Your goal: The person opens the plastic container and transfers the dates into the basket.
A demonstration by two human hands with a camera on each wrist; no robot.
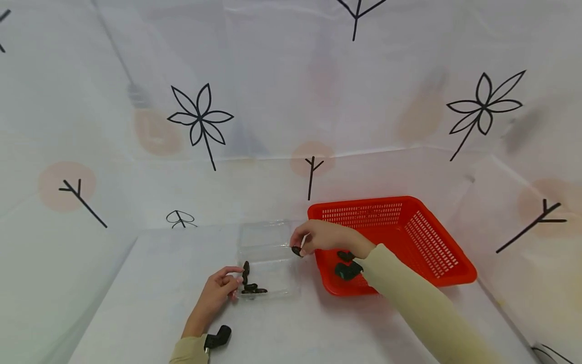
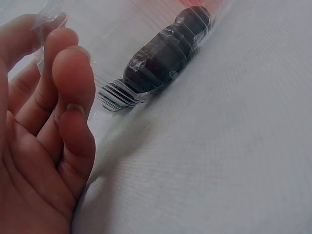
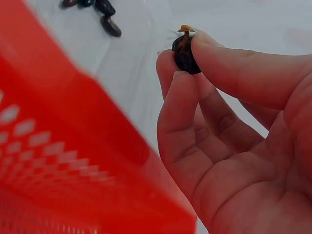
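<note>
A clear plastic box (image 1: 273, 275) with a raised lid (image 1: 265, 235) stands on the white table. My left hand (image 1: 217, 293) holds its left rim between thumb and fingers. Along the box's left and front walls lie several dark, glossy, elongated grapes (image 2: 156, 58). Between the thumb and fingertips of my right hand (image 1: 327, 237), one dark grape (image 3: 185, 54) is pinched, a short brown stem showing at its end. That hand is just right of the box, over the near left rim of a red basket (image 1: 436, 210).
The red basket, with slotted walls, stands right of the box. Dark shapes (image 1: 347, 270) show inside its outline beside my right cuff. A black device (image 1: 218, 337) is strapped to my left wrist. White patterned cloth (image 1: 273, 126) rises behind and at both sides.
</note>
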